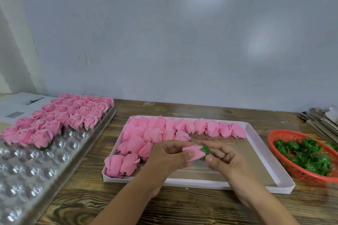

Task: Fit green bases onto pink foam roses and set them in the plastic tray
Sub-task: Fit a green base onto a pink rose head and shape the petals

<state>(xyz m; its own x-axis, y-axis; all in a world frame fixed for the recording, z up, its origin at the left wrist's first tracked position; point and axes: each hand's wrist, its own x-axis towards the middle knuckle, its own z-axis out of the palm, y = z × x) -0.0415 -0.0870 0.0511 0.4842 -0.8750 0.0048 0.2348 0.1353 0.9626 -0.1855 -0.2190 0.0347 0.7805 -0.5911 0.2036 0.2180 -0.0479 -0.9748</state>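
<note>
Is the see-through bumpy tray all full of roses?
No, partly full. Finished roses fill the plastic tray's far end; near cups are empty.

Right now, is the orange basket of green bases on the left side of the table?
No, the orange basket of green bases sits at the right, beside the white box.

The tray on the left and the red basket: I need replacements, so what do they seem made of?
The tray looks like thin clear moulded plastic, glossy, its domed cups glinting. The red basket seems woven-pattern moulded plastic, an open mesh, matte; rigid or soft, I cannot tell.
</note>
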